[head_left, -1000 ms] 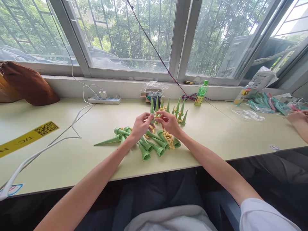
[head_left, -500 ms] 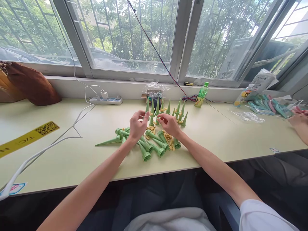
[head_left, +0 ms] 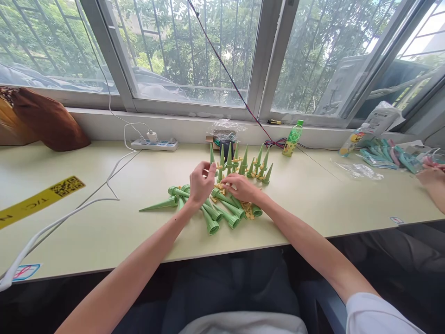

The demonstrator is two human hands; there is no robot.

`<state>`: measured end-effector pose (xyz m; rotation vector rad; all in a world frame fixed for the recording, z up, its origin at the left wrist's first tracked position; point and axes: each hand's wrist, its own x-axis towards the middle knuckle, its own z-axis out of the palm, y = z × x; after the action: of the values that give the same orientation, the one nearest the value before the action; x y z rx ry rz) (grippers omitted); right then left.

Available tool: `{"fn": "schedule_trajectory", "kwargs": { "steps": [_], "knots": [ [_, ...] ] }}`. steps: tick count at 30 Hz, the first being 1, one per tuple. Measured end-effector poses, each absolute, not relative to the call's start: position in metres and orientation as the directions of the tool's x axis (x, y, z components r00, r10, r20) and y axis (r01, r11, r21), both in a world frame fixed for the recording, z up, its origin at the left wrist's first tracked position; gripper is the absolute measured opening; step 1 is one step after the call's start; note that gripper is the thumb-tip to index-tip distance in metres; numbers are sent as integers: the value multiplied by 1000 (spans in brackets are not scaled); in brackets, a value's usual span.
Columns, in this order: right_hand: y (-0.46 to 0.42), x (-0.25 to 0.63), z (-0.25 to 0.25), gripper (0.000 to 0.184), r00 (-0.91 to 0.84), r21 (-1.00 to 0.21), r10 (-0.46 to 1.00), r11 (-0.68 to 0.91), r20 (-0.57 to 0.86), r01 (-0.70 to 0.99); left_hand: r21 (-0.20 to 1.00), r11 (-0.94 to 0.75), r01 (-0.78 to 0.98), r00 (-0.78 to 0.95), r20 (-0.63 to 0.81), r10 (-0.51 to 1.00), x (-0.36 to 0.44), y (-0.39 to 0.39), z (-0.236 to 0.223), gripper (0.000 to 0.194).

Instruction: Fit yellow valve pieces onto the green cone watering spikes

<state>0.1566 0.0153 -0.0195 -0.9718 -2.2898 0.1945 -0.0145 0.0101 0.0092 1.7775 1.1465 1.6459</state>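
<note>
My left hand [head_left: 201, 184] is closed around the lower part of a green plastic spike [head_left: 212, 154], whose tip points up above the fingers. My right hand [head_left: 240, 187] reaches down to a small pile of yellow plastic pieces [head_left: 219, 186], thumb and fingertips close together; whether a piece is between them is too small to see. Several green spikes [head_left: 245, 157] with yellow pieces at their bases stand upright behind the hands. Nearer me lie loose green spikes [head_left: 227, 216] with wide ribbed ends, heaped across one another. More yellow pieces are partly hidden under my right wrist.
Behind the standing spikes is a small box with clear plastic wrap [head_left: 225, 127]. A green drink bottle [head_left: 292, 138] stands right of it. A power strip [head_left: 155, 145] with a white cable lies left. At far right, a person's hand [head_left: 431, 178] is near teal packets [head_left: 378, 154].
My right hand has moved down and slightly left, from the standing spikes to the yellow pieces. My left hand stays nearly in place. The view has shifted slightly.
</note>
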Motion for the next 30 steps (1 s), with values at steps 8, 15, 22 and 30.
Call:
{"fn": "schedule_trajectory", "kwargs": {
  "steps": [8,15,22,30],
  "knots": [
    [13,156,-19,23,-594,-366,648,761,477,536,787,-538,303,-1,564,825,-11,6,4,30],
    [14,157,-18,26,-618,-369,635,772,463,517,806,-527,270,43,537,843,-9,2,4,29],
    [16,158,-19,31,-623,-351,643,765,444,540,805,-530,268,56,536,842,-10,4,1,28],
    [15,154,-15,33,-664,-304,626,779,408,548,730,-588,349,81,602,795,-10,3,1,28]
  ]
}}
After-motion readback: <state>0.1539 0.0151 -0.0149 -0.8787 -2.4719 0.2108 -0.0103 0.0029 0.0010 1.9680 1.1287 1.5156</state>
